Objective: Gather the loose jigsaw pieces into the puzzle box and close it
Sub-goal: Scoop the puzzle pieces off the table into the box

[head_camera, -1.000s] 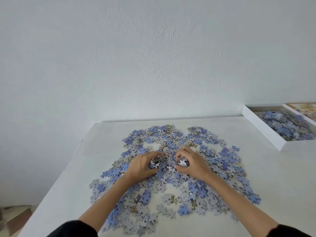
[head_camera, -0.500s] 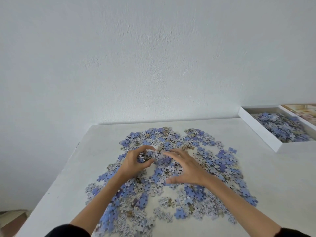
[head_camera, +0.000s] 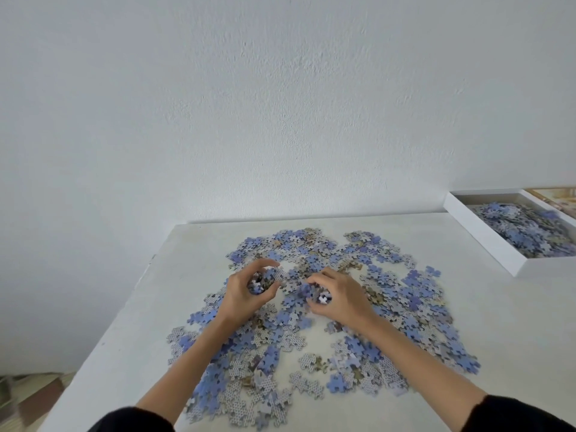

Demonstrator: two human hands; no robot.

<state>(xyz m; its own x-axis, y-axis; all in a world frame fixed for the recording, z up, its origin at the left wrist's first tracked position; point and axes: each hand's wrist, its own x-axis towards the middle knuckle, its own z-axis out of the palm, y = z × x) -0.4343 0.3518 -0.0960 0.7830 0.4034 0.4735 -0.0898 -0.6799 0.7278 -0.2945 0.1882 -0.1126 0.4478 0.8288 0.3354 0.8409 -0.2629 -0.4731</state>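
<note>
**Left hand.** The left hand (head_camera: 244, 296) sits over the left-centre of the spread. Its index finger arcs over the top and its thumb closes in from below, so the two form a ring. The ring grips a clump of pieces (head_camera: 261, 281), blue and grey, which fills the hollow of the hand. The fingertips (head_camera: 274, 264) do not meet the thumb; a narrow gap remains on the side facing the other hand.

**Right hand.** The right hand (head_camera: 341, 299) lies just beside the left hand and does not touch it. Its fingers are bent sharply downward and held close together, with the thumb tucked in beneath them. Fingers and thumb pinch a cluster of pieces (head_camera: 318, 295) that rests on the spread. Whether this cluster has left the surface cannot be told.

**Task items.** The loose jigsaw pieces (head_camera: 414, 299) cover the middle of the white table (head_camera: 514, 325) in a broad, irregular layer, some blue side up, some showing a patterned grey back. The puzzle box (head_camera: 486, 236) stands open at the far right of the table, well apart from both hands, and holds a heap of pieces. A printed panel (head_camera: 558, 194) lies beyond the box, cut by the frame edge.

**Surroundings.** Dark sleeves (head_camera: 134, 419) cover both upper forearms. A white wall (head_camera: 280, 104) rises behind the table.
</note>
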